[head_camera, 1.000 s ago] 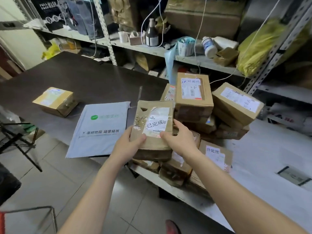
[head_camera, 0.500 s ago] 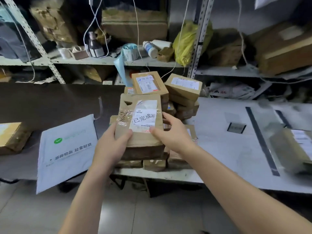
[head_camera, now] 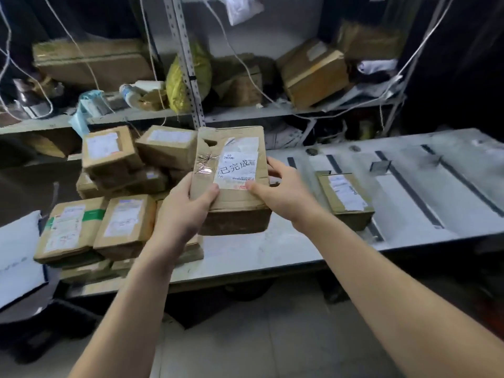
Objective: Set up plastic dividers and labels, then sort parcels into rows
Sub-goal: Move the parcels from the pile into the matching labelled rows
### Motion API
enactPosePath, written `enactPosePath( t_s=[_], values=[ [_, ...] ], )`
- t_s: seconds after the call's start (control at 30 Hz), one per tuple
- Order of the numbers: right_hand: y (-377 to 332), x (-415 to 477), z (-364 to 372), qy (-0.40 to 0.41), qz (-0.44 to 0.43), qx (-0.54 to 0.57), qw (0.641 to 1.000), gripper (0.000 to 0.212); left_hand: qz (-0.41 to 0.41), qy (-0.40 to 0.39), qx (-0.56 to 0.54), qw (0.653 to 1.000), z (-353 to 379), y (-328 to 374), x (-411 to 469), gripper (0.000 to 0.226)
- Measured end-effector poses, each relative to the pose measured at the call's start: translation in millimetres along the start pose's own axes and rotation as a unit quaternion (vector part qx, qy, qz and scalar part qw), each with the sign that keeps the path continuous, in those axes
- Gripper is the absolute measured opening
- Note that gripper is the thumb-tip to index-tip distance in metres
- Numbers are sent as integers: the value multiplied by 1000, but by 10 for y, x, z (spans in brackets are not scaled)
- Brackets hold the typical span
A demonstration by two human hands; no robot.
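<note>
Gripping a worn parcel (head_camera: 231, 184), both hands' fingers (head_camera: 210, 193) hold it between the parcel pile (head_camera: 114, 186) and a lone box (head_camera: 345, 200).

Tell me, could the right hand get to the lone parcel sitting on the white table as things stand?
Probably not yet: the right hand is gripping the held parcel with the left hand. The lone parcel lies just beside it with nothing between.

parcel pile (head_camera: 114, 192) left on table (head_camera: 272, 249), lone parcel (head_camera: 345, 200) right, shelf (head_camera: 245, 113) behind
</note>
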State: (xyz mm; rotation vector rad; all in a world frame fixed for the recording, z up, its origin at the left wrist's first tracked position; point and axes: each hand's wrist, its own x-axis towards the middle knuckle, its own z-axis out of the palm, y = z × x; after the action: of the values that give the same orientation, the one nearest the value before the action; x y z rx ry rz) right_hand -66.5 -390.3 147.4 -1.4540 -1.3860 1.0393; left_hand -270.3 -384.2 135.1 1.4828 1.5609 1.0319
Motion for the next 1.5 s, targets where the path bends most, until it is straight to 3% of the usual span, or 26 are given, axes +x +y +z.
enactPosePath(
  t_s=[0.33, 0.43, 0.53, 0.67, 0.77, 0.93, 1.07, 1.3, 1.5],
  values=[
    [791, -358, -2429, 140, 55, -22, 988, 58, 76, -128, -8, 989, 2358, 1134, -221, 19],
    [1005, -265, -2944, 176, 70, -32, 981, 69, 91, -148, -1, 985, 2939, 1339, -126, 40],
    [1167, -163, -3432, 195, 88, -32, 976, 54, 87, -168, -16, 982, 3514, 1460, 41, 45],
    [1413, 60, -4045, 207, 121, -63, 969, 60, 89, -196, -9, 976, 4263, 1560, 219, 54],
    [1624, 242, -4430, 197, 147, -78, 966, 64, 65, -187, 29, 980, 4800, 1602, 297, 60],
    [2093, 458, -4855, 163, 173, -45, 970, 53, 10, -177, 113, 978, 5477, 1649, 362, 66],
    [2504, 685, -5085, 127, 193, -53, 972, 63, -54, -177, 124, 975, 5849, 1591, 412, 66],
    [3097, 1062, -5278, 3, 187, -65, 980, 70, -189, -71, 81, 976, 6256, 1628, 271, 55],
    [3478, 1263, -5110, -67, 213, -74, 972, 50, -281, -31, 99, 954, 6503, 1468, 363, 72]
  ],
)
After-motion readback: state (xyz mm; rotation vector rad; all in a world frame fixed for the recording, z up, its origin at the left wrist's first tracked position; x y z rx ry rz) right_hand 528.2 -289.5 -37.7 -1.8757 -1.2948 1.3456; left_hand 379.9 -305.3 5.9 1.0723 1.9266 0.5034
